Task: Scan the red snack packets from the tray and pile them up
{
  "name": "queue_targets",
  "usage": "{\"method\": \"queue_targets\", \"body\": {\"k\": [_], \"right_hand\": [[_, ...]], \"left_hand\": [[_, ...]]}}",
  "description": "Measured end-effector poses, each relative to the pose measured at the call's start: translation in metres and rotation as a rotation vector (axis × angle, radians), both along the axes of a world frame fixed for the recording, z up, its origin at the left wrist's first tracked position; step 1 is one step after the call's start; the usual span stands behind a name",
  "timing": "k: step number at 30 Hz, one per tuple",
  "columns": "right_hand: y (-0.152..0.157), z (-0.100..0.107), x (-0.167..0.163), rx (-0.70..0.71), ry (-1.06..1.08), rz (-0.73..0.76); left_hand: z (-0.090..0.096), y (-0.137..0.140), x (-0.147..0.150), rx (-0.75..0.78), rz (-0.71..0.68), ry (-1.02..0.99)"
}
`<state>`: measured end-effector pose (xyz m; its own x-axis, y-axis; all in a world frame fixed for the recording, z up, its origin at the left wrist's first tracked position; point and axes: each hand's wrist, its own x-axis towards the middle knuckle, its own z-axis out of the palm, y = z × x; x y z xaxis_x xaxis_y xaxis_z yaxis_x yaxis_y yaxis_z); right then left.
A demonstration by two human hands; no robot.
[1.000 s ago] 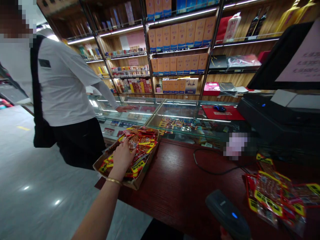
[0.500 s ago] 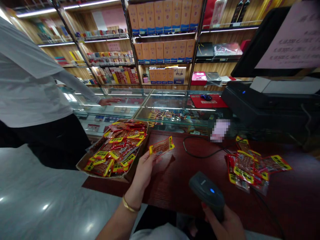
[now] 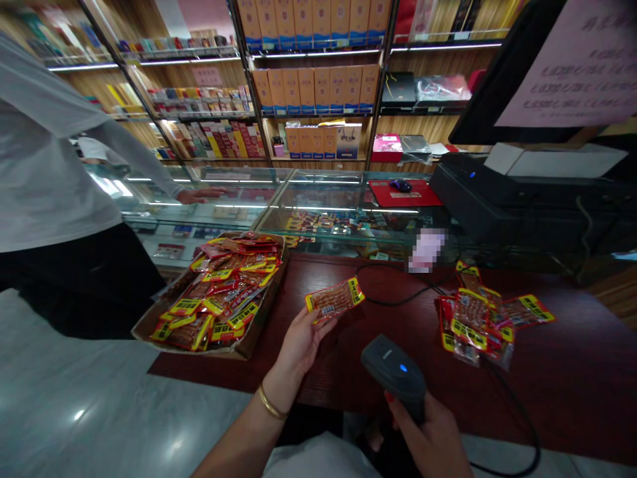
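Dark red-brown wood makes up the counter [image 3: 562,405], with a cardboard carton [image 3: 255,332] at its left end, one corner of the carton showing beyond the counter's edge. Snack packets [image 3: 219,289] fill the carton, some reaching its rim. Just right of the carton, a strip of wood between, the left hand [image 3: 300,342] has thumb and fingers closed on one end of a red-and-yellow packet [image 3: 338,300], its far end sticking out free. Farther right of the carton, toward the front edge, the right hand [image 3: 435,435] is wrapped around the handle of a black scanner [image 3: 391,368]; its hidden fingers I cannot tell. The scanner's head is near the held packet, with a gap of wood between. Well right of the carton lies a loose pile of packets [image 3: 472,318]. Behind the carton, a glass display case [image 3: 323,192] borders the counter's back edge.
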<state>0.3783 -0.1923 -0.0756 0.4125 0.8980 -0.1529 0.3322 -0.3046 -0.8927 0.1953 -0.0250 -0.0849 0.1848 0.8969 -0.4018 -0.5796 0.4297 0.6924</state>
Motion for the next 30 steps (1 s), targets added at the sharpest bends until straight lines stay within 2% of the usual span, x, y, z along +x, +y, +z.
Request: {"method": "queue_targets", "body": {"k": [8,16,21,25,30], "right_hand": [[-0.003,-0.002,0.003,-0.002,0.018,-0.006],[-0.002,-0.012,0.015,-0.008,-0.067,0.076],[-0.003,-0.01,0.018,0.078,-0.087,0.038],[-0.01,-0.012,0.024,0.121,-0.077,-0.02],[-0.026,-0.014,0.035,0.128,-0.082,-0.153]], "left_hand": [[-0.005,0.001,0.001,0.008,-0.002,-0.001],[-0.001,0.003,0.003,-0.028,-0.009,0.013],[-0.004,0.003,0.017,-0.097,-0.035,0.089],[-0.008,0.009,0.066,-0.063,-0.3,0.087],[0.005,0.019,0.181,0.035,-0.608,0.027]]}}
